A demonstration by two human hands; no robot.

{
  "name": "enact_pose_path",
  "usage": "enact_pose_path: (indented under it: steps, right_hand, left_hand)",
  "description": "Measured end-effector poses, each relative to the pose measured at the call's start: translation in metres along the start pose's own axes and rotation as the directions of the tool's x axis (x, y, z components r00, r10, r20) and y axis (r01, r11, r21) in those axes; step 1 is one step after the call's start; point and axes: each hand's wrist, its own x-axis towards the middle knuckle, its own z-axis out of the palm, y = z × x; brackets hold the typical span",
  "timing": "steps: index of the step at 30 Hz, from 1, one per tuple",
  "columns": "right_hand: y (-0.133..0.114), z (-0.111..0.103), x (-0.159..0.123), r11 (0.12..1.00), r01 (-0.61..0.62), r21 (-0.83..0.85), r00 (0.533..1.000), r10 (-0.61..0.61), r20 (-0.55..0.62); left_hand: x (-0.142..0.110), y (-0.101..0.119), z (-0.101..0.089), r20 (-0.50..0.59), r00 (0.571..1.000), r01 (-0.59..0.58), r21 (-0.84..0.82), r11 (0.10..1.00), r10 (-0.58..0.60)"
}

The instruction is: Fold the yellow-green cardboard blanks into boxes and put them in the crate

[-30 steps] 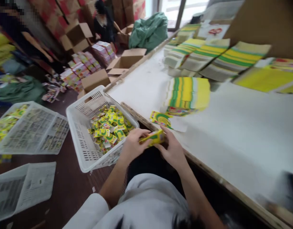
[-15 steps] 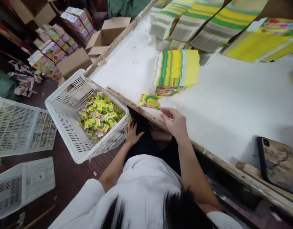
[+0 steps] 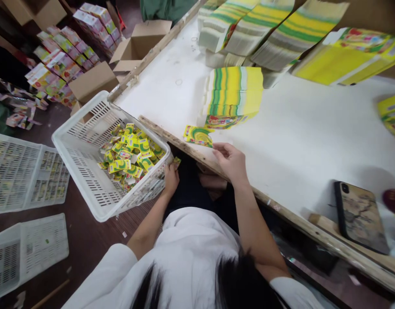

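Note:
My right hand [image 3: 231, 163] is closed in a pinch at the table's front edge, fingertips on the right end of a flat yellow-green printed carton [image 3: 197, 135]. Just behind that carton leans a fanned stack of the same cartons [image 3: 232, 94]. Lower and to the left, my left hand [image 3: 171, 179] is down beside the white plastic basket [image 3: 102, 214], its fingers curled. A small yellow-green box [image 3: 177, 162] pokes out at its fingertips, mostly hidden. Inside the basket lies a heap of small yellow-green boxes [image 3: 129, 154].
More carton stacks [image 3: 281, 34] stand at the back of the white table [image 3: 297, 141]. A phone [image 3: 361, 216] rests near the front right edge. Other crates [image 3: 43, 240], an open cardboard box [image 3: 136, 47] and piled pink boxes [image 3: 59, 64] are on the left.
Both hands held a small yellow box together; they have since parted. My right hand went to the flat carton on the table. The left dropped beside the basket, spread its fingers, then curled them.

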Motion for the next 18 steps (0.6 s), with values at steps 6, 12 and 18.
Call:
enact_pose_path:
  steps: [6, 12, 18]
  right_hand:
    - [-0.008, 0.010, 0.029, 0.931, 0.144, -0.335, 0.987, -0.158, -0.014]
    - [-0.015, 0.024, 0.040, 0.741, 0.179, -0.647, 0.982, -0.090, 0.169]
    - [0.001, 0.024, 0.031, 0.758, 0.227, -0.611, 0.974, -0.167, 0.155]
  left_hand:
    - [0.007, 0.007, -0.003, 0.072, 0.996, 0.052, 0.086, 0.995, -0.058]
    - [0.020, 0.020, -0.002, 0.142, 0.968, 0.170, 0.243, 0.955, -0.208]
    - [0.026, 0.031, -0.004, 0.178, 0.937, 0.240, 0.300, 0.923, -0.301]
